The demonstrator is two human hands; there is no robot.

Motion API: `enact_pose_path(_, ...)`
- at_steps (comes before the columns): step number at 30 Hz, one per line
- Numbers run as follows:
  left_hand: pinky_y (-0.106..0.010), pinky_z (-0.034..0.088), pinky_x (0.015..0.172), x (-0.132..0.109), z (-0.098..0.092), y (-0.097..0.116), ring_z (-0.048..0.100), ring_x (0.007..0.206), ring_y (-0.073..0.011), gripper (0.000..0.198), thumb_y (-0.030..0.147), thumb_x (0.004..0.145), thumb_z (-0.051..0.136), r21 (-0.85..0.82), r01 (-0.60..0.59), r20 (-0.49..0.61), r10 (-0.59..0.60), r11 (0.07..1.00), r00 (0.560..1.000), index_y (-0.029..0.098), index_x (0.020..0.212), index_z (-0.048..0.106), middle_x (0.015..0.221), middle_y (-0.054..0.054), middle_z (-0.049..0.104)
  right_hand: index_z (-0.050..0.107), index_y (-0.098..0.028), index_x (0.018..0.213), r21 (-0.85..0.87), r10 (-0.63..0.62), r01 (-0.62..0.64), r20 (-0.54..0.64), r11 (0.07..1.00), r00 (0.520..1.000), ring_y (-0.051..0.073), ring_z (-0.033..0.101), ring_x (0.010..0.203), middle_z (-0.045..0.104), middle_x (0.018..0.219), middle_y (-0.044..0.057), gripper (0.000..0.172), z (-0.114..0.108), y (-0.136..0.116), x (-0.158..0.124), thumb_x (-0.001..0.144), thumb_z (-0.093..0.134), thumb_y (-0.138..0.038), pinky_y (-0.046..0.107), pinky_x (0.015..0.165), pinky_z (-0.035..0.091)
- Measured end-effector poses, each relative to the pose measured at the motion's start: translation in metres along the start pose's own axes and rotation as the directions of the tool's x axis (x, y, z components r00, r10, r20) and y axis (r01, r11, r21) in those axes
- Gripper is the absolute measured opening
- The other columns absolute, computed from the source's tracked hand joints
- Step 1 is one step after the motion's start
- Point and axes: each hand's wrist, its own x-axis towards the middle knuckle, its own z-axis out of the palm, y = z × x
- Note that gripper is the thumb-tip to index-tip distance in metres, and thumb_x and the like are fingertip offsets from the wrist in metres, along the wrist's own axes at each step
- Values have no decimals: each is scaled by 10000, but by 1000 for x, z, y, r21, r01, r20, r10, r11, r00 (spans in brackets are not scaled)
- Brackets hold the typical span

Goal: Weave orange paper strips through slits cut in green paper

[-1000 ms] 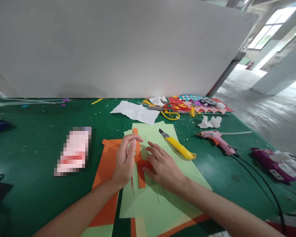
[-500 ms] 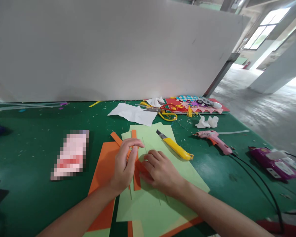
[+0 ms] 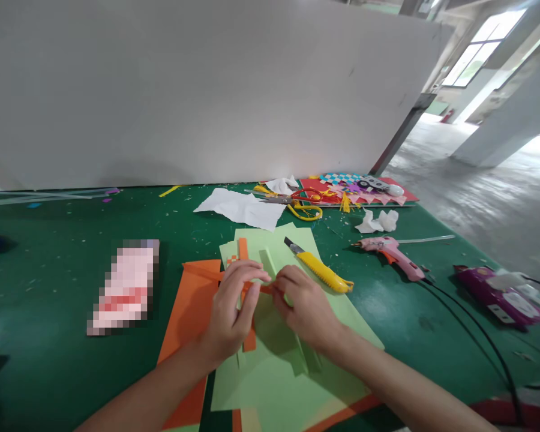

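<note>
A light green paper sheet [image 3: 252,390] with slits cut in it lies in front of me. One orange paper strip [image 3: 249,337] stands upright along the slits, a small orange-and-green check beside its upper part. My right hand [image 3: 308,309] pinches the end of a second orange paper strip [image 3: 202,271], which runs crosswise from the left, behind my left fingers. My left hand [image 3: 234,309] is curved over this strip, thumb and fingertips apart, close to a loose green strip of the sheet [image 3: 268,261]. Its lower fingers are hidden.
A yellow utility knife [image 3: 324,270] with its blade out lies on the green sheet. Orange paper [image 3: 184,336] is at left, near a blurred pink item [image 3: 126,276]. Behind are white tissue [image 3: 238,207] and scissors [image 3: 303,207]; right, a pink glue gun [image 3: 391,255] and purple device [image 3: 499,297].
The second orange strip has swung from slanting to nearly crosswise, its end now in my right fingers. My right hand has moved slightly right and up. Green strips have lifted.
</note>
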Motion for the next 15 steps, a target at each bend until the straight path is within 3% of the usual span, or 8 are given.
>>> enact_pose_path(2,-390,459,916,0,0,0,556,1046,-212,226,69,906,450,29,-80,29,79,996,996,210,1018,587,950,-48,646,602,-155,702,252,225,-213,-19,944,974,134,518,669,570,722,27,217,-11,3,6,886,487,-148,250,587,393)
enact_pose_path(5,-414,478,899,-1,-1,1,563,1047,-229,262,23,855,486,67,-230,87,224,971,971,204,1017,588,921,-47,662,546,-166,645,539,493,-468,108,700,863,99,447,527,501,581,-21,276,-25,12,12,888,520,-296,224,481,323)
enact_pose_path(7,-445,456,957,-2,0,2,558,1092,-236,279,18,845,496,90,-314,179,295,945,939,196,1037,591,954,-50,677,550,-166,691,684,583,-521,169,511,795,79,411,468,496,566,-36,259,-32,17,12,864,551,-359,208,429,268)
enact_pose_path(9,-470,416,1025,-2,2,4,543,1158,-244,260,76,877,513,108,-353,358,295,929,886,190,1098,590,1059,-65,683,590,-169,823,758,630,-523,195,389,752,72,419,445,538,585,-37,197,-37,21,9,835,589,-365,195,407,245)
enact_pose_path(12,-489,389,1067,-3,7,5,522,1222,-260,276,275,934,524,122,-379,610,231,917,758,187,1190,575,1215,-96,643,583,-197,1102,780,614,-507,207,366,762,83,463,440,604,624,-29,314,-40,22,0,823,603,-340,187,396,264)
enact_pose_path(13,-491,387,1071,-3,9,5,523,1224,-261,292,319,939,518,122,-388,645,224,913,730,185,1191,580,1228,-101,637,573,-202,1150,773,601,-503,203,387,773,85,473,434,617,634,-26,353,-41,22,-4,823,600,-335,188,393,272)
enact_pose_path(15,-483,396,1064,-4,11,3,542,1199,-257,276,337,943,508,128,-395,661,219,910,718,175,1143,610,1196,-104,650,612,-181,1116,737,591,-502,173,453,788,86,493,434,631,652,-11,326,-39,20,-13,830,590,-336,196,402,309)
